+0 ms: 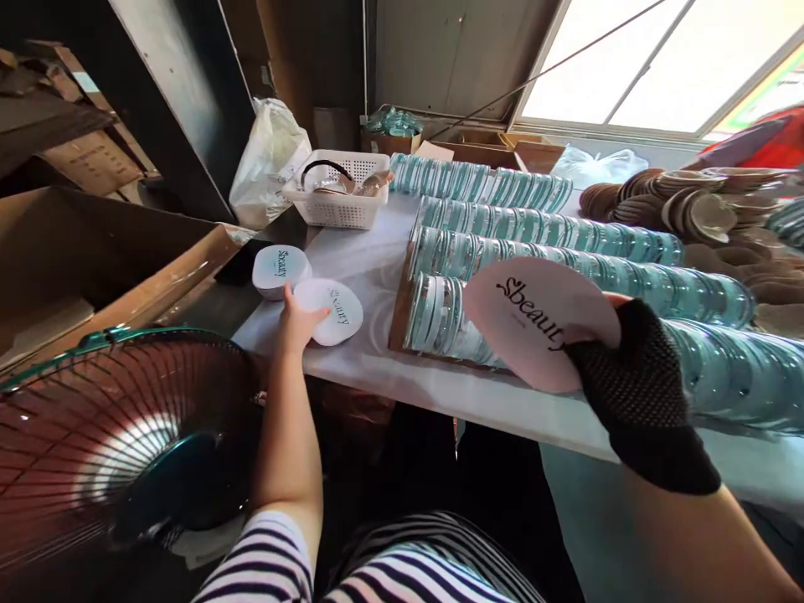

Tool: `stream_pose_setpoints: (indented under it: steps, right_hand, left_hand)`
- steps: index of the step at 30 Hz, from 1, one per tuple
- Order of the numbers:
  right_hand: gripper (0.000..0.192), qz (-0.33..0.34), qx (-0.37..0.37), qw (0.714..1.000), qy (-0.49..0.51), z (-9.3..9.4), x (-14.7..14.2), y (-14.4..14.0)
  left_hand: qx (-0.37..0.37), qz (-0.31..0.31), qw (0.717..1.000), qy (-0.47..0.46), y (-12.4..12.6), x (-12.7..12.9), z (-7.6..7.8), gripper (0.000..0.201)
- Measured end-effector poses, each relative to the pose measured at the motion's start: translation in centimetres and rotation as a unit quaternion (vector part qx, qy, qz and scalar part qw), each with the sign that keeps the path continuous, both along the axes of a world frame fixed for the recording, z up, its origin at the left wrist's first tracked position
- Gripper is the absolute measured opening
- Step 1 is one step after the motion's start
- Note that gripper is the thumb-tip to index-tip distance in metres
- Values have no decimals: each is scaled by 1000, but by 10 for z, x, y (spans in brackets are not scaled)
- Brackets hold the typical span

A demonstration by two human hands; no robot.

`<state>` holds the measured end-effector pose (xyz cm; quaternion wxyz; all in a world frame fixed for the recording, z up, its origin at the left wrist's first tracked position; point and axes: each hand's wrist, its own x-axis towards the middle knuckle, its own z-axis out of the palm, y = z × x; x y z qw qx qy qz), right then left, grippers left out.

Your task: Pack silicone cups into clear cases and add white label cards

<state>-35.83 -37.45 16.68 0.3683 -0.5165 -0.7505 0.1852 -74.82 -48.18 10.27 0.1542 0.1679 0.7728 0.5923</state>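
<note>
Pink card [528,310], broad and rounded like a blunt egg, is held up in the person's right hand [621,356] above the near side of a white table [440,387], in front of rows of clear greenish glass pieces [709,289]. Its face carries dark script that seems to read "Sbeauty", with fainter small print beneath; it looks thin, flat and fairly stiff. The right fingers, emerging from a black mesh glove [657,381], are pinched together on the card's right edge. The left hand [297,325] is bare, its thumb over a paler matching card [344,322] just beside a short stack of cards [269,266]; whether its hidden fingers grip, I cannot tell. The step appears to be handling cards singly; the next move probably calls for a light edge grip, kept off the glass
</note>
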Motion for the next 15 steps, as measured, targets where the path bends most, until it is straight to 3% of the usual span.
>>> stream_pose_setpoints:
  steps: [2,3,5,7,9,11,13,15]
  right_hand:
    - [42,14,-7,1000,-17,-4,1,-15]
    - [46,21,-7,999,-38,-4,-1,-22]
    - [53,19,-7,995,-93,2,-7,-35]
    - [60,15,-18,989,-145,10,-16,-46]
    - [66,25,-38,981,-188,14,-29,-53]
    - [69,44,-58,972,-225,13,-46,-55]
    - [69,58,-74,963,-252,7,-67,-52]
    - [68,77,-78,958,-263,-4,-89,-44]
  left_hand:
    - [-166,-1,977,131,-13,-1,-2,116]
    - [-210,-2,958,197,-15,2,0,116]
    - [-178,-9,938,296,-12,17,6,106]
    - [-50,-60,941,328,3,43,9,89]
    - [89,-188,950,234,26,77,4,75]
    - [142,-309,939,48,50,111,-8,65]
    - [169,-336,922,-95,67,135,-24,58]
    - [193,-313,915,-168,75,147,-35,54]
